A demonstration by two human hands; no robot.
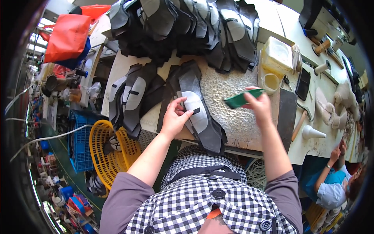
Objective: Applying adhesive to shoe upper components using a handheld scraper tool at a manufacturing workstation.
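while the left hand (176, 117) rests on the pale grey panel (199, 124) of a dark grey shoe-upper piece (209, 139), the head view shows the right hand (258, 105) raised with a green flat tool (236, 100) over a white-crusted board (249, 126). the left thumb and forefinger stand partly spread, the thumb tip just beside a small black tab (196, 110); they seem to lie on the piece rather than pinch it, perhaps to steady it, though whether the thumb touches the tab i cannot tell. the right fingers and thumb close around the far end of the tool, which leaves its other end free and pointing toward the piece. the shoe-upper piece lies lengthwise over the board's left side, its near end at the table edge, probably so that it sits squarely in front of the body. to its left is a small pile of similar pieces (134, 91), and a larger heap (187, 23) fills the far side, seemingly so that both are within reach. a crusted plastic tub (277, 54) and a round cup (271, 82) stand by the board's far right corner, handy to the right hand; a hammer (299, 125) and a white cone-shaped nozzle (313, 133) lie farther right, apart from the work surface's middle
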